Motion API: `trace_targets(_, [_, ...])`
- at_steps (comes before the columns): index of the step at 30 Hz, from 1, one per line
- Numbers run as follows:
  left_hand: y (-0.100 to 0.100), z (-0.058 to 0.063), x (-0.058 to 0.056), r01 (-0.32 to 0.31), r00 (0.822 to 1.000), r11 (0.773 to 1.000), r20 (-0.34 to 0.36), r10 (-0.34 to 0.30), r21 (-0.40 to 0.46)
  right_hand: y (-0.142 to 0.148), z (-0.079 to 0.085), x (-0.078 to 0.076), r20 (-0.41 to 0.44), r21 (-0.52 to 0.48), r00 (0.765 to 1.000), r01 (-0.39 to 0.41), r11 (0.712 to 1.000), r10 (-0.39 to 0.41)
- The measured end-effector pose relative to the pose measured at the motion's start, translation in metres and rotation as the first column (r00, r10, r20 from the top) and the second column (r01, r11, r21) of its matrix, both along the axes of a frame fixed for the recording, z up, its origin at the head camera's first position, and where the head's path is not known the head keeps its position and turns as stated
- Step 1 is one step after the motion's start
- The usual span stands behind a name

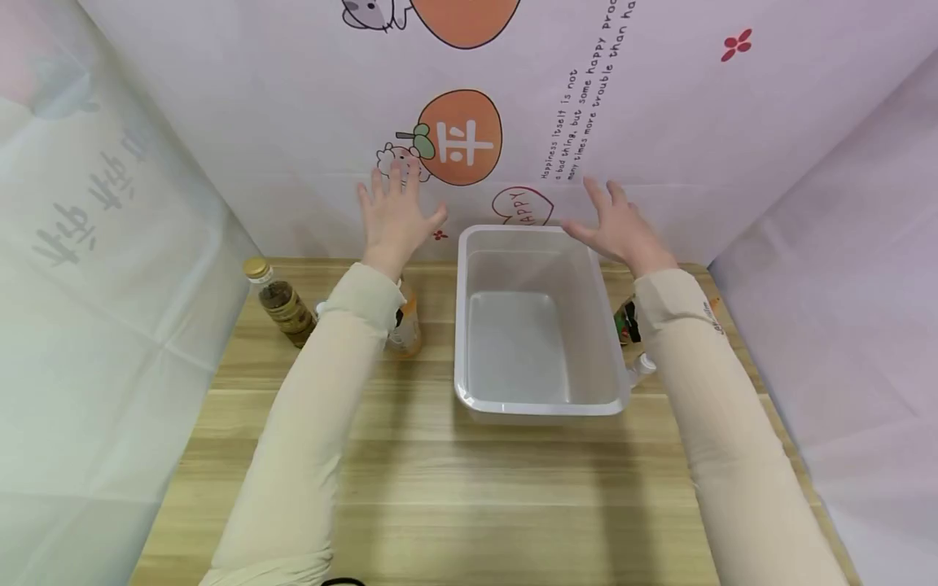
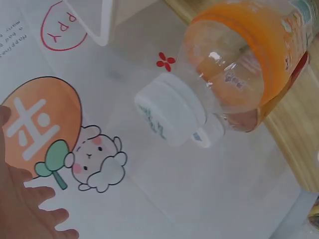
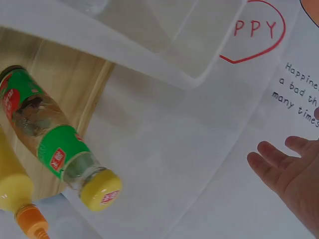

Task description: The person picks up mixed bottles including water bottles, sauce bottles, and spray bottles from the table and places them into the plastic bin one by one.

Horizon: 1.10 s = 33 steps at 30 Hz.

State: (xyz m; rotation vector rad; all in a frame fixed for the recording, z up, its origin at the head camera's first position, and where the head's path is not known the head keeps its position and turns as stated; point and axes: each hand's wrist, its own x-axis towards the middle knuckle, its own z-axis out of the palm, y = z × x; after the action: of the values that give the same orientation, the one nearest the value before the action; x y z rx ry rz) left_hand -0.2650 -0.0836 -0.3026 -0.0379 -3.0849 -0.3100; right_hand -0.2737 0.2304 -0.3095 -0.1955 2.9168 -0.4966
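Observation:
My left hand (image 1: 393, 216) is raised with spread fingers, left of a grey plastic bin (image 1: 538, 411) and holding nothing. Under the left forearm an orange-labelled bottle (image 1: 407, 330) stands partly hidden; its white cap (image 2: 169, 109) shows large in the left wrist view. The right hand (image 1: 619, 228) hovers by the bin's back right corner, fingers spread and nothing in them. Below the right forearm is a green-labelled bottle (image 3: 65, 152) with a yellow cap, mostly hidden in the head view. A yellow bottle (image 3: 12, 174) with an orange nozzle leans into the right wrist view beside it.
A dark bottle (image 1: 286, 309) with a gold cap stands at the table's back left. Beside the bin's right wall a white cap (image 1: 645, 364) pokes out from under the sleeve. Printed white sheets (image 1: 623, 122) wall the wooden table (image 1: 528, 505) at the back and sides.

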Motion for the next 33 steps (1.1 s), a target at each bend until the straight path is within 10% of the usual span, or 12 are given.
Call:
trace_targets(12, [-0.017,0.008,0.018,0.05,0.995,0.983,-0.092,-0.034,0.176,0.024,-0.045,0.02,-0.136,-0.028,0.976,-0.176,0.984,0.171])
trace_targets(33, [-0.088,-0.017,0.025,-0.041,0.976,0.969,-0.197,0.09,0.242,0.033,-0.106,0.043,-0.204,-0.127,0.965,-0.191,0.973,0.162])
